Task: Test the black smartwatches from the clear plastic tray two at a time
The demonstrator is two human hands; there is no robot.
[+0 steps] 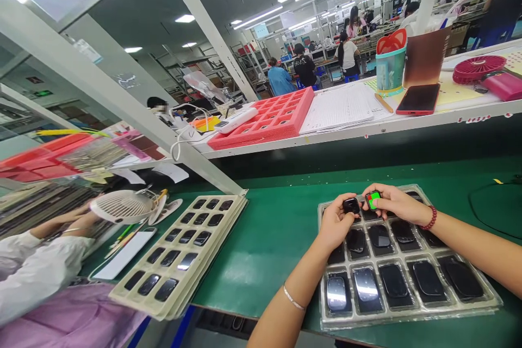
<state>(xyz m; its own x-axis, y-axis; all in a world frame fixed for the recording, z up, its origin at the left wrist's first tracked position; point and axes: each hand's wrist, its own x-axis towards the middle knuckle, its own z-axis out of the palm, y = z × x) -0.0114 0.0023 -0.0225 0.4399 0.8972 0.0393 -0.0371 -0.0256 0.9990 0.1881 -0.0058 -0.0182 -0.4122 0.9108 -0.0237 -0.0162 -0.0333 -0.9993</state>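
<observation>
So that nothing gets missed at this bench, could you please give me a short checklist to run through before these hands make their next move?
1. Left hand holding the black device: ok.
2. Right hand holding the lit-screen device: ok.
3. Screen showing green and red: ok; what this means: cannot tell.
4. Small metal part between the devices, joining them: cannot tell.
5. Clear plastic tray resting on the green bench mat: ok.
6. Dark units filling the front pockets: ok; pockets under the hands: cannot tell.
</observation>
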